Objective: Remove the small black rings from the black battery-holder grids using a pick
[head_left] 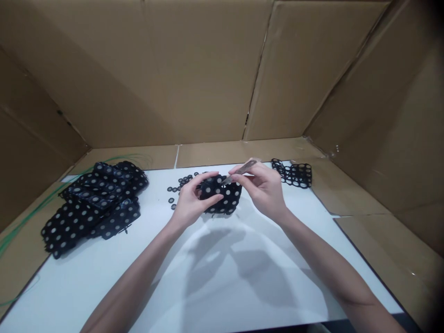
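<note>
My left hand (194,199) grips a black piece with pale round dots (231,198) by its left side, thumb in front and fingers behind. In my right hand (265,187) is a slim, pointed metal tool (241,172), pinched between thumb and fingers; whether it is tweezers or a blade I cannot tell. Its tip meets the upper part of the dotted piece, close to my left fingertips. Just behind and left of my left hand lie several small dark rings with grey centres (182,181). The held piece hides part of that group.
A heap of black dotted pieces (100,199) lies on the left of the white tabletop (138,273). At the back right is a black mesh with round holes (298,175). Green strands (34,208) run along the left edge. Cardboard walls (208,69) enclose the back and sides.
</note>
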Demonstrator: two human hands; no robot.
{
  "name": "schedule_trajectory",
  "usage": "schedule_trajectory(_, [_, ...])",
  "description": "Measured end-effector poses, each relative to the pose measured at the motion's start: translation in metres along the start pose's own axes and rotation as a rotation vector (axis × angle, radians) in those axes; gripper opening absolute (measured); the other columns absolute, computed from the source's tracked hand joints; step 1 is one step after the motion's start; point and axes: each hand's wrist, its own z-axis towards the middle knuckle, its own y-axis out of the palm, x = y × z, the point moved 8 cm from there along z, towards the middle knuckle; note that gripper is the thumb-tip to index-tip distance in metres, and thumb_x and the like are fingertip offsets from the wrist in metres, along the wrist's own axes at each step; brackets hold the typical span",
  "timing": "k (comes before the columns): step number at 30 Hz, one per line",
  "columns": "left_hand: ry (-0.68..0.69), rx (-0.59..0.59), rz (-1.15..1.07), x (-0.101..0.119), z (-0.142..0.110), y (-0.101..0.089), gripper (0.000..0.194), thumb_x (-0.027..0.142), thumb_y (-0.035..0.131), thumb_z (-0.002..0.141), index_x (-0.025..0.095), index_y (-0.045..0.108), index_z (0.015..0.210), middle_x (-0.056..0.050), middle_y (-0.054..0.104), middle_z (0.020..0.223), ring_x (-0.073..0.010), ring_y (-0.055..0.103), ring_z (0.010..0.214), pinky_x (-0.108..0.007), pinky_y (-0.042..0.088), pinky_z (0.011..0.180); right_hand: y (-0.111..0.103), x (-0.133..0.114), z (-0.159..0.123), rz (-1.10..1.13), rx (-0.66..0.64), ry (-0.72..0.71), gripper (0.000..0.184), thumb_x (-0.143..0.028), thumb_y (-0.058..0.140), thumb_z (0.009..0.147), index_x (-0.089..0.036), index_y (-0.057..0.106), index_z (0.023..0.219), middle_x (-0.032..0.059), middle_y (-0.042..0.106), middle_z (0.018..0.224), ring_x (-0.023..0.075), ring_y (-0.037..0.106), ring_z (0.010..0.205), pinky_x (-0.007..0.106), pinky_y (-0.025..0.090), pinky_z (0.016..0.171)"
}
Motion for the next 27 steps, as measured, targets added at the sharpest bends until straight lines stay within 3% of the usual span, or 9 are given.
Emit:
schedule_trajectory(16, [0.026,0.047,-0.049,-0.004,-0.001,-0.001,0.045,0.022,0.068,0.065,0.02,0.059,0.108,-0.006,0.06,0.115,-0.0209,0.051,0.11,-0.032,0.037,0.093,0.009,-0.01,-0.01,-0.168,0.016,-0.115,0.014,-0.017,0.052,0.081,-0.021,0.064,0.078,0.0027,0.064,0.078,0.0138,0.058,0.073,0.026,0.05,0.064])
schedule_trajectory(27, [0.008,0.029,-0.103,-0.004,-0.002,0.001,0.042,0.02,0.066,0.066,0.019,0.061,0.107,-0.007,0.061,0.113,-0.0223,0.051,0.109,-0.033,0.038,0.093,0.02,-0.006,-0.012,-0.171,-0.034,-0.136,0.015,-0.015,0.05,0.082,-0.018,0.063,0.076,0.0051,0.063,0.075,0.0136,0.058,0.068,0.025,0.049,0.058])
